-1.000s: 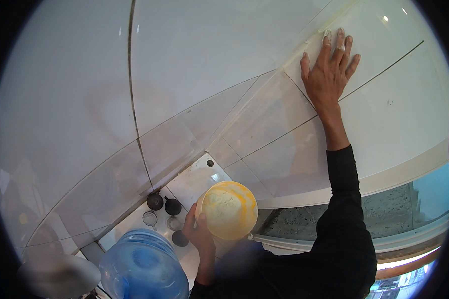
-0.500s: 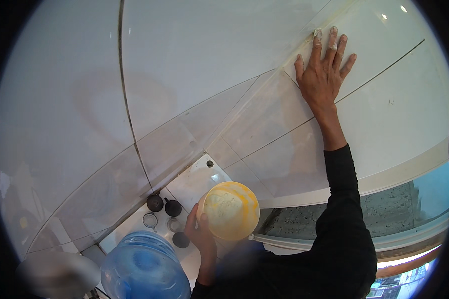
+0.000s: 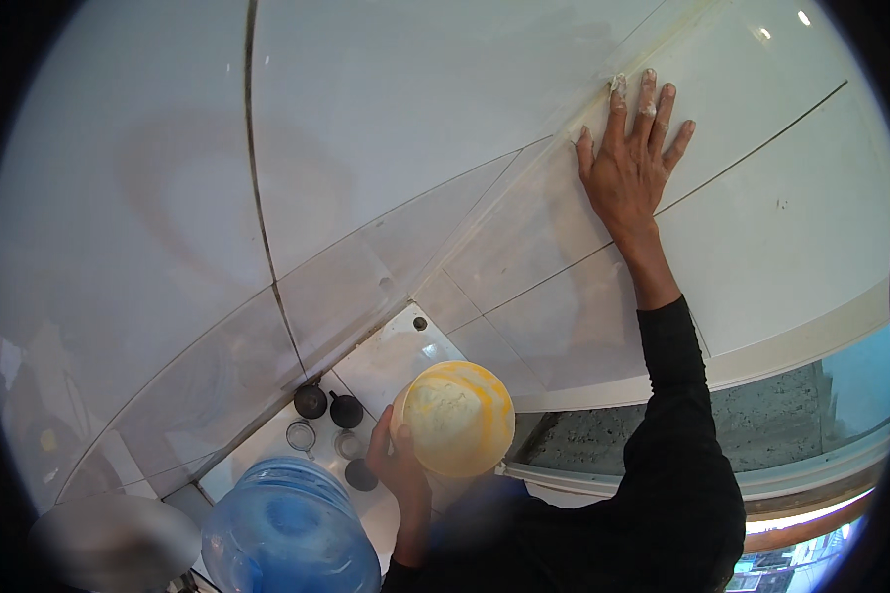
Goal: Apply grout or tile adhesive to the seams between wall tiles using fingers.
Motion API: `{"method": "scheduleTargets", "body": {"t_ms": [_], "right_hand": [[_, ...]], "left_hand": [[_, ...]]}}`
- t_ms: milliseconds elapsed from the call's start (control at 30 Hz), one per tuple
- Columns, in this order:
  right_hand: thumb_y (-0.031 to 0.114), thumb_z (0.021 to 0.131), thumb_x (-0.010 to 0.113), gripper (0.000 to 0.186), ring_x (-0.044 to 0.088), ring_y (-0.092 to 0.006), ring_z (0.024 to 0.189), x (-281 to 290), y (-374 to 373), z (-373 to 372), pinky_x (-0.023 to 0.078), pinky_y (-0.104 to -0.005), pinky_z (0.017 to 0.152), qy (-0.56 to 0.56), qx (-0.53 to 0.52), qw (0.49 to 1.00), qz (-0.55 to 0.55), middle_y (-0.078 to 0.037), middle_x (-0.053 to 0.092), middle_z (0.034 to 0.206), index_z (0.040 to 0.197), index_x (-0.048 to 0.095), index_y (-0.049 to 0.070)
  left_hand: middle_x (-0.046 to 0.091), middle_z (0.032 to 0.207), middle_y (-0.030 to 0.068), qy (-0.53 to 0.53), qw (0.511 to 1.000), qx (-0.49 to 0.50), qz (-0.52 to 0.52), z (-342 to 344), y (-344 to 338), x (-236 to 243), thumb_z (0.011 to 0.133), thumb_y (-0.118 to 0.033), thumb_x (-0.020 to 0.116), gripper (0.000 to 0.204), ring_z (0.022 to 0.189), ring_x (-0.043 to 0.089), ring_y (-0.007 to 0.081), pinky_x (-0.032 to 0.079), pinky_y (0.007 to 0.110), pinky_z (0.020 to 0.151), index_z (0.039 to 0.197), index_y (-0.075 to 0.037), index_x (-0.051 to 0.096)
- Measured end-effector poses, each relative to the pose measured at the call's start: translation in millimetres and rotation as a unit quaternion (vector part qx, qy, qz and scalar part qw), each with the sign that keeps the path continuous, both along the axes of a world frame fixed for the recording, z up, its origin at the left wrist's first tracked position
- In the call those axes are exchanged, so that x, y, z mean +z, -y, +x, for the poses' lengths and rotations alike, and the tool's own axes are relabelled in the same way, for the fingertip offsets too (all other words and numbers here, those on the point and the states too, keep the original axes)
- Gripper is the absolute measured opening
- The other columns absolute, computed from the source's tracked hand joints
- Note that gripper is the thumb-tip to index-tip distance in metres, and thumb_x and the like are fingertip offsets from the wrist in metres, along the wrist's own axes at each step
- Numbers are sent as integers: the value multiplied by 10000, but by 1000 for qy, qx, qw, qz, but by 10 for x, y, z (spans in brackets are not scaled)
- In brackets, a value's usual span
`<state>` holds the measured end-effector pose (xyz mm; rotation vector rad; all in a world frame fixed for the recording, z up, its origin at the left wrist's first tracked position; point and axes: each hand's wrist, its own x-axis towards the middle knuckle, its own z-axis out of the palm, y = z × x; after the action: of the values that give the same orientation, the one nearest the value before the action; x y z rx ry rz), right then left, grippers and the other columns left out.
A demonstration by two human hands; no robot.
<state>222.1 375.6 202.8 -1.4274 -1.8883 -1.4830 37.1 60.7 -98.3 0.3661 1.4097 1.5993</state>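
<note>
My left hand [image 3: 400,471] grips the near left rim of a yellow bowl [image 3: 507,403], its thumb over the edge. Inside the bowl lies a whitish paste [image 3: 455,413], smeared up the yellow wall. At the upper right, my right hand [image 3: 627,178] is stretched out against the white tiles [image 3: 761,232], fingers spread. Its index fingertip, coated with white paste, touches the pale joint [image 3: 571,129] where two tiled surfaces meet. More paste sticks to the middle finger.
A large blue water bottle [image 3: 292,534] stands at the lower left. Beside it are a black cup [image 3: 345,410], a dark round container [image 3: 311,400] and a clear glass [image 3: 301,435]. The white ledge has a dark hole [image 3: 420,323]. A window [image 3: 682,420] lies right of the bowl.
My right hand has slid a little down and to the left along the tile joint. My left hand and the bowl stay in place.
</note>
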Motion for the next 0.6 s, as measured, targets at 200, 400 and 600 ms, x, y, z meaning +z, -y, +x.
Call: {"method": "scheduleTargets", "body": {"t_ms": [200, 400, 600], "right_hand": [[404, 951, 692, 702, 126, -375, 1662, -131, 56, -23, -38, -663, 1296, 2, 2, 1000, -16, -178, 279, 1755, 1577, 512, 141], [326, 914, 725, 721, 146, -394, 1655, -383, 150, 37, -18, -655, 1301, 3, 1, 998, -62, -197, 288, 1746, 1575, 513, 132], [90, 867, 700, 553, 277, -428, 1610, -817, 565, 180, 186, -698, 1271, -23, 190, 965, -178, -270, 352, 1687, 1415, 624, 69]], "left_hand": [[721, 1295, 198, 11, 1000, 10, 10, -21, 24, 36, 1001, -132, 669, 423, 1200, 680, 272, 518, 403, 1078, 1350, 107, 669], [724, 1286, 202, -8, 1000, 12, 18, -11, 22, -17, 1009, -179, 676, 443, 1188, 685, 274, 523, 398, 1066, 1347, 107, 670], [733, 1285, 187, -37, 999, 13, 22, -63, -3, 15, 1023, -194, 677, 441, 1178, 692, 263, 529, 396, 1054, 1349, 102, 673]]}}
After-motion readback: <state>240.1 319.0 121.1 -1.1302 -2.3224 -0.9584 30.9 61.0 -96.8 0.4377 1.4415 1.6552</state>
